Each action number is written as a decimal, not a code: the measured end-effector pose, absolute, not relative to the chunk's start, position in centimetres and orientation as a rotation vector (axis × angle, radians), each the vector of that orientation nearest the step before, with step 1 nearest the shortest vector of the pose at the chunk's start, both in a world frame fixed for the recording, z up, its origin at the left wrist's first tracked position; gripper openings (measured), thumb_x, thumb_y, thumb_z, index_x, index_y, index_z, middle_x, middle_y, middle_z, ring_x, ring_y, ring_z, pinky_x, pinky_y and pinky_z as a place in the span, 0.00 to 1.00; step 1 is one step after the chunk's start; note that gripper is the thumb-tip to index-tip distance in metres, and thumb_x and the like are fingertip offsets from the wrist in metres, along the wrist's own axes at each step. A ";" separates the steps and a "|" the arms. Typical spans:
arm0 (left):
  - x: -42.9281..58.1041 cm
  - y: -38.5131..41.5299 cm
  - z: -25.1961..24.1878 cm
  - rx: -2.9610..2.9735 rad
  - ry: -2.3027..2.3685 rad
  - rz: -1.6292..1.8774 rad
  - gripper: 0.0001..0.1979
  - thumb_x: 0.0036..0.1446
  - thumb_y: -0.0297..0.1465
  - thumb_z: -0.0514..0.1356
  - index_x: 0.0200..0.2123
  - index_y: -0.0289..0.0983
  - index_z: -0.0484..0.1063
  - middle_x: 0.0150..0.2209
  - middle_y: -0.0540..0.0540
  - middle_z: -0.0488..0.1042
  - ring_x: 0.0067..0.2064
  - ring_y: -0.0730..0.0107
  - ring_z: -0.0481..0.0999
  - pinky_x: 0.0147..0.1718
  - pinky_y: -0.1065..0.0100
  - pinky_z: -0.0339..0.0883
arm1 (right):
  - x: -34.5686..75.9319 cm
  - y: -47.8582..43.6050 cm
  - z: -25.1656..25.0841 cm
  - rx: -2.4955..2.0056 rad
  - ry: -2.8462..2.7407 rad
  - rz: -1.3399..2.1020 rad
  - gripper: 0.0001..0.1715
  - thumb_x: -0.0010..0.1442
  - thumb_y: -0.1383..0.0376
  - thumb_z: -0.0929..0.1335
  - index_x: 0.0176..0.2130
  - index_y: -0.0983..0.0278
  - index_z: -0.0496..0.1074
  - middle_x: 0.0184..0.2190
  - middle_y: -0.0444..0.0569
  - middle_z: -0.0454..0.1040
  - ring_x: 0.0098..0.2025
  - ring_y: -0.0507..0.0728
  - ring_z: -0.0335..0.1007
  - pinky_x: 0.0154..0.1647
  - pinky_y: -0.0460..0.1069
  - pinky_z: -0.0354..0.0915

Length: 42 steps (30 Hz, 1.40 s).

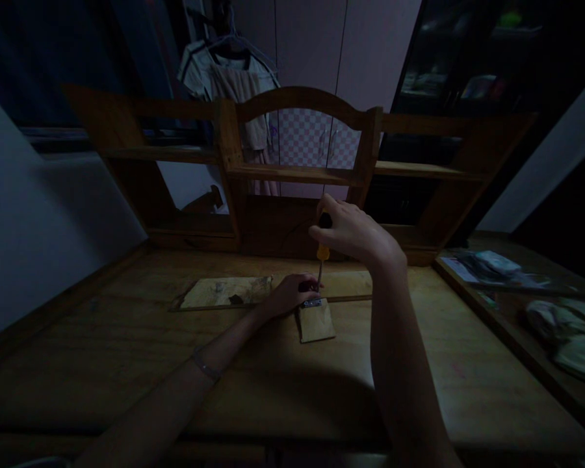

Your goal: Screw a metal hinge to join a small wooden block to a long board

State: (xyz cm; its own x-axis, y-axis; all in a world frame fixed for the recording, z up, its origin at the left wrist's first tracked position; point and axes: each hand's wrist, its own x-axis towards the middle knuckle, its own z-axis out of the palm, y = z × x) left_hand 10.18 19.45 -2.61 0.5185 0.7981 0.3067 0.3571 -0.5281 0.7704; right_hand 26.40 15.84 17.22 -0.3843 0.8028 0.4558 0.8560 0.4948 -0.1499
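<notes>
My right hand point(346, 227) is wrapped round the handle of a screwdriver point(323, 251), yellow with a dark top. The shaft points down, and its tip meets the area of a small metal hinge point(312, 302). That metal piece lies at the far edge of a small square wooden board point(318, 322). My left hand point(290, 294) rests low beside the tip, fingers bent at a dark red object point(309, 286) that I cannot make out. Behind both hands lies a long, thin wooden plank point(227, 292) with a rough, stained face.
The boards lie on a wooden desk point(253, 383). A wooden shelf unit point(297, 172) stands along its back edge. To the right, a lower surface holds plastic-wrapped items point(497, 263) and a cloth bundle point(580, 338). Clothes point(238, 78) hang behind the shelf. The room is dim.
</notes>
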 end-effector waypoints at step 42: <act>10.4 19.0 -2.3 2.218 0.972 0.953 0.05 0.58 0.32 0.65 0.36 0.36 0.78 0.37 0.47 0.75 0.40 0.70 0.74 0.40 0.72 0.64 | 26.6 15.8 17.4 -1.352 -2.277 -0.210 0.07 0.61 0.65 0.68 0.41 0.63 0.72 0.38 0.49 0.73 0.41 0.60 0.69 0.37 0.50 0.58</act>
